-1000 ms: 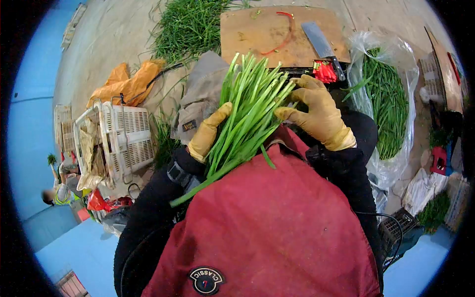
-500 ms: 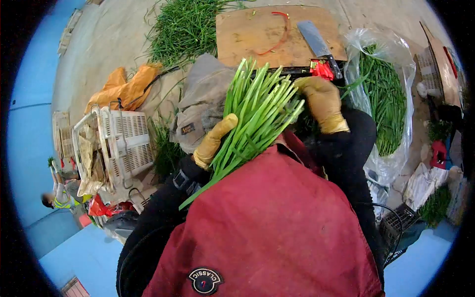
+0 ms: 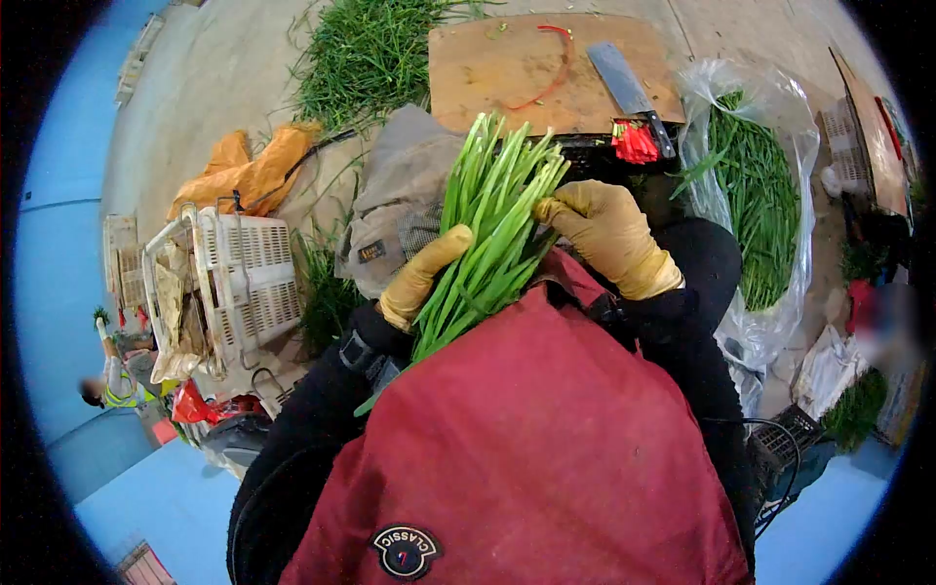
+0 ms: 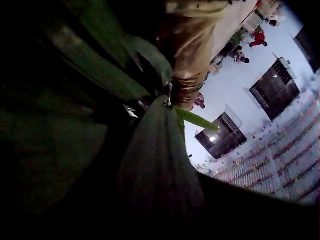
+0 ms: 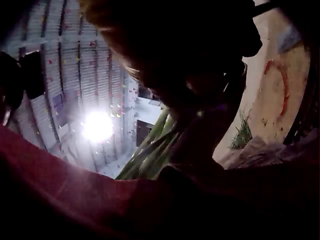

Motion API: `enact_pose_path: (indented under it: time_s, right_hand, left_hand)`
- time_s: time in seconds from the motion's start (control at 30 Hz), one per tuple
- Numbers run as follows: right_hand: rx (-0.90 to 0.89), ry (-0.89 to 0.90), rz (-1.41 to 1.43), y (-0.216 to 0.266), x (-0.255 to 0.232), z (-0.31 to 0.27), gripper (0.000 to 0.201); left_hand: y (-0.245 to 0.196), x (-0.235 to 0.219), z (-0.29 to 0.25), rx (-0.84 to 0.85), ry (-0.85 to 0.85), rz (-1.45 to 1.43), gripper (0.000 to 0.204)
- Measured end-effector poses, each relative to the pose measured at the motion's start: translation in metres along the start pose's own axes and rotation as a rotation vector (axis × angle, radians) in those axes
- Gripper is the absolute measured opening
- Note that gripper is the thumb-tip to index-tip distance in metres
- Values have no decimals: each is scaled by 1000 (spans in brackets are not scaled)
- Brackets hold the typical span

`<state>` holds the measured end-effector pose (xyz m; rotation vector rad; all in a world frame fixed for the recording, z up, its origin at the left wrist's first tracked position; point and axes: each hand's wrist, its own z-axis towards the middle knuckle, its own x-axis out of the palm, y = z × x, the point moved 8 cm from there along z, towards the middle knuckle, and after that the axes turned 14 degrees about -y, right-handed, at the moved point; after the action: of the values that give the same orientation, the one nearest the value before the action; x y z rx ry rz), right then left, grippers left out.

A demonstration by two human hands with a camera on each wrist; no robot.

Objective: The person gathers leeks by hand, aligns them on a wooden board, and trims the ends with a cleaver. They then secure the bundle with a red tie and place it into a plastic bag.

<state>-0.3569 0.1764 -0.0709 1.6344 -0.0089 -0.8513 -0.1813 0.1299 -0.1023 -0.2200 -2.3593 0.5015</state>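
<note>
Green chive stalks (image 3: 492,224) stood slanted against my apron, my left hand (image 3: 417,277) gripping them low, my right hand's fingers (image 3: 558,211) pinching stalks higher up

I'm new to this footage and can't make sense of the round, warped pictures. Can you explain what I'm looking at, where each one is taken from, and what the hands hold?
No machine here: a person in yellow gloves and a red apron works by hand. The big round picture comes from a camera on the head, looking down. The two dark ones come from cameras on the wrists, too close and dim to show much. The left hand grips a bunch of green stalks, and the right hand pinches its upper side. Ahead lie a wooden board with a cleaver, a loose pile of greens, a clear bag of greens and a white crate.
</note>
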Motion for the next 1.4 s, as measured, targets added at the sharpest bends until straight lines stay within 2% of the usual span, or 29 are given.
enact_pose_path:
  time_s: [0.03, 0.07, 0.17, 0.23, 0.27, 0.3, 0.37, 0.47, 0.57, 0.6, 0.63, 0.7, 0.8, 0.9, 0.93, 1.03, 1.07, 1.17, 1.2, 1.3, 1.33, 1.4]
  right_hand:
    - [-12, -36, 53, -1, 0, 1, 22]
    - [-22, -74, 105, -3, 0, 1, 21]
    - [25, -362, 28, -48, -30, 13, 20]
    - [74, -431, -112, -78, -60, 16, 19]
    - [158, -394, -143, -94, -67, 16, 17]
    - [269, -242, -274, -99, -69, 10, 15]
    - [-231, -186, -280, -98, -63, 1, 19]
    - [275, -103, 96, -116, -58, -10, 22]
    - [431, 190, 270, -82, -26, -19, 30]
    - [443, 310, 261, -75, -12, -21, 40]
    - [389, 326, 379, -57, -1, -19, 40]
    - [529, 408, 645, -44, 23, -18, 41]
    - [555, 252, 1067, -26, 50, 1, 41]
    - [598, 177, 992, -13, 46, 11, 43]
    - [591, 120, 985, -19, 48, 17, 40]
    - [491, 203, 1026, -8, 40, 17, 30]
    - [520, 253, 1103, -18, 44, 15, 37]
    - [496, 317, 1196, -28, 47, 7, 37]
    - [492, 292, 1222, -31, 48, 6, 38]
    - [507, 268, 1253, -29, 41, -3, 39]
    - [517, 340, 1172, -32, 41, -7, 39]
    - [547, 320, 858, -54, 37, -7, 34]
  left_hand:
    - [-1, 0, -2, 9, 10, 14, 54]
    - [1, -16, 2, 10, -72, 19, 54]
    - [6, -17, 5, 6, -29, 16, 52]
    - [3, -16, 5, 17, -31, 13, 44]
    - [1, -17, 3, 23, -37, 11, 41]
    - [0, -16, 2, 16, -19, 6, 41]
    - [-3, -13, 1, -4, 16, -1, 41]
    - [-8, -19, 5, -23, 39, -21, 43]
    - [-15, -12, 1, -23, -5, -45, 44]
    - [-17, -7, -2, -26, 11, -41, 45]
    - [-18, -2, -1, -47, 32, -16, 45]
    - [-21, 3, 1, -93, 69, 33, 46]
    - [-38, 5, 6, -19, 24, 340, 43]
    - [-59, 36, 4, 246, 48, 590, 39]
    - [-60, 39, 4, 241, 42, 605, 38]
    - [-57, 29, 12, 148, 22, 486, 38]
    - [-58, 12, 20, 130, -11, 513, 41]
    - [-40, 5, 17, -66, -75, 180, 43]
    - [-33, 2, 20, -124, -34, 108, 46]
    - [-23, -3, 26, -117, -33, 15, 46]
    - [-22, -2, 29, -96, -6, 7, 46]
    - [-22, 0, 26, -76, -32, -1, 46]
